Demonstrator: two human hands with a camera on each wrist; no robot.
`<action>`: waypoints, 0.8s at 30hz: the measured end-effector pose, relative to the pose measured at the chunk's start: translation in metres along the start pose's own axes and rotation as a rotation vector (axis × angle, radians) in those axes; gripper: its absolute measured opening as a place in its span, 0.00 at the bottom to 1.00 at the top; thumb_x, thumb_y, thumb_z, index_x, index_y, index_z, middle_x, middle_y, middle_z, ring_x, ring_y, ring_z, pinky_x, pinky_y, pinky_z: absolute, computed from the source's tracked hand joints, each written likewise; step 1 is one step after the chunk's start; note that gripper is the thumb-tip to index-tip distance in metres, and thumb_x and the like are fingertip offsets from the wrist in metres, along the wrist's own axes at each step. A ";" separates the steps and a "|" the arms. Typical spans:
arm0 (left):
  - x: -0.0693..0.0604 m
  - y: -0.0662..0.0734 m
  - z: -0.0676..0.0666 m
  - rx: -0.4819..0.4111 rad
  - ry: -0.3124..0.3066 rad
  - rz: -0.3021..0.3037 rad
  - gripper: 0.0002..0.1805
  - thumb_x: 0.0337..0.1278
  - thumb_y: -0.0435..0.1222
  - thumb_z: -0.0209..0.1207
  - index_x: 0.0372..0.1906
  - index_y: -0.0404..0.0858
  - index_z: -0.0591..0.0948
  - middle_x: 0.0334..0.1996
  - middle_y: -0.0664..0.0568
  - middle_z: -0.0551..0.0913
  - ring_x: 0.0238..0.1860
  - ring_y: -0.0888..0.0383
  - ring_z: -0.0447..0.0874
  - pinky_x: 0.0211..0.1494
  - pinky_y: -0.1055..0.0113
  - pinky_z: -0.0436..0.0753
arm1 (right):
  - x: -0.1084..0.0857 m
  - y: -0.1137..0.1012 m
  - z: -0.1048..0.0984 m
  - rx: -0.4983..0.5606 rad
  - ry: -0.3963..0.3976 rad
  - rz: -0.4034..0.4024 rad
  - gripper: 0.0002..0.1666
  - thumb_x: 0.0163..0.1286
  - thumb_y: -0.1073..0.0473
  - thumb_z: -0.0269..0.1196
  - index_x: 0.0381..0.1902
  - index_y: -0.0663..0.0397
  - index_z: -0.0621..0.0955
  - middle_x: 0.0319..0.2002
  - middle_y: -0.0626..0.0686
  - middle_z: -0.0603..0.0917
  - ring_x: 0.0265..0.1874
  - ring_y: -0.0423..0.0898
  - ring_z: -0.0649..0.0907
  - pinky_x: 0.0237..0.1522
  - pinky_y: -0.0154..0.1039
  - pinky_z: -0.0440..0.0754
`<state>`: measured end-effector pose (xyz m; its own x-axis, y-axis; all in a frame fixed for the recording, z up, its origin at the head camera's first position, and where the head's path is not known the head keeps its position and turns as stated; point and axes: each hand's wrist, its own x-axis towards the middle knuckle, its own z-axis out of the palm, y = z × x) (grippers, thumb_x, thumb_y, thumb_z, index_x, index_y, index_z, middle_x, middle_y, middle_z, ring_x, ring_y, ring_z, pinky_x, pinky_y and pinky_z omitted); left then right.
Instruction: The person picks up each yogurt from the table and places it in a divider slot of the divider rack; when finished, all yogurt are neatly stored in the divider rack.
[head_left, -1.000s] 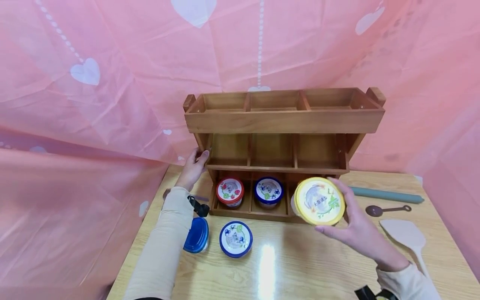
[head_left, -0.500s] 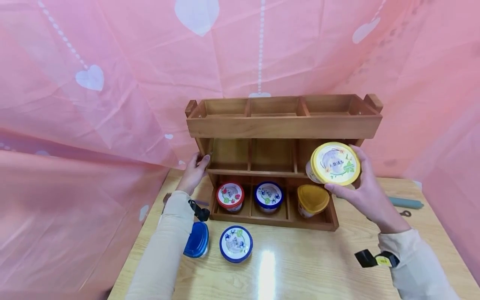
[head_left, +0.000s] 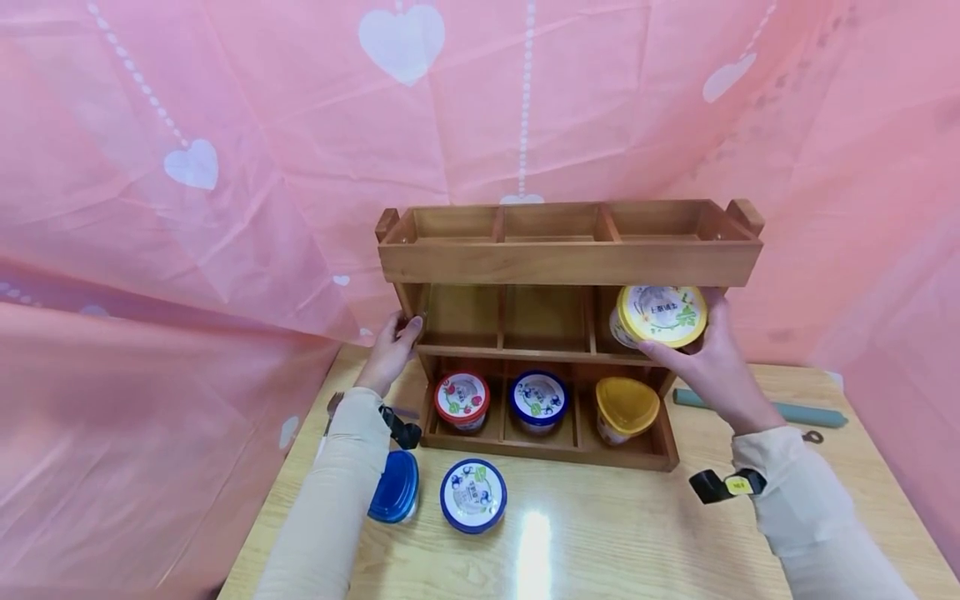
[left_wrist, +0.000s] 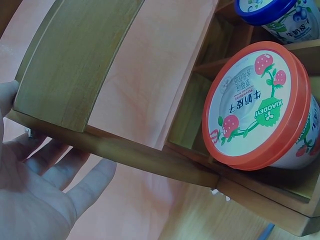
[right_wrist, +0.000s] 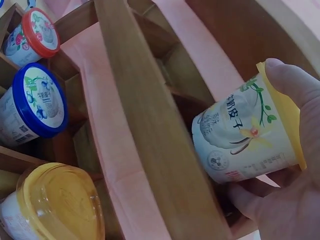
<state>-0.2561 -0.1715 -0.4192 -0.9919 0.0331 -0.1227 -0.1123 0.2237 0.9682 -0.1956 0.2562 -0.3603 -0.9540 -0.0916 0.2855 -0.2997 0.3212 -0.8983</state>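
A three-tier wooden rack [head_left: 570,265] stands on the table, each tier divided into compartments. My left hand [head_left: 392,354] holds the rack's left side at the middle tier, thumb in front and fingers behind. My right hand [head_left: 720,367] grips a yellow-lidded tub [head_left: 663,317] by its rim; in the right wrist view the tub [right_wrist: 245,132] tilts at the front board of the middle tier's right compartment. Whether its base touches the wood is hidden. The bottom tier holds a red-lidded tub [head_left: 462,401], a blue-lidded tub [head_left: 538,401] and a tub with a domed yellow lid [head_left: 627,408].
On the table before the rack are another blue-lidded tub [head_left: 473,495] and a tub with a plain blue lid [head_left: 395,486], partly behind my left sleeve. A fork [head_left: 334,406] lies left; a teal rod [head_left: 802,413] lies right. Pink cloth [head_left: 300,167] hangs behind.
My right hand has carried the yellow-lidded tub up from before the bottom tier to the middle tier's right compartment, uncovering the domed yellow lid below. My left hand stays on the rack.
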 end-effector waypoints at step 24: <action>0.002 -0.004 0.000 0.031 0.008 -0.005 0.36 0.73 0.54 0.47 0.77 0.45 0.53 0.76 0.44 0.57 0.74 0.43 0.61 0.72 0.49 0.70 | 0.021 0.020 0.008 -0.242 -0.018 0.092 0.64 0.62 0.51 0.71 0.76 0.42 0.37 0.69 0.58 0.55 0.63 0.55 0.68 0.56 0.18 0.63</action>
<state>-0.2577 -0.1723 -0.4232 -0.9918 0.0245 -0.1258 -0.1156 0.2535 0.9604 -0.2220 0.2533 -0.3745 -0.9779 -0.0677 0.1978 -0.2023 0.5454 -0.8134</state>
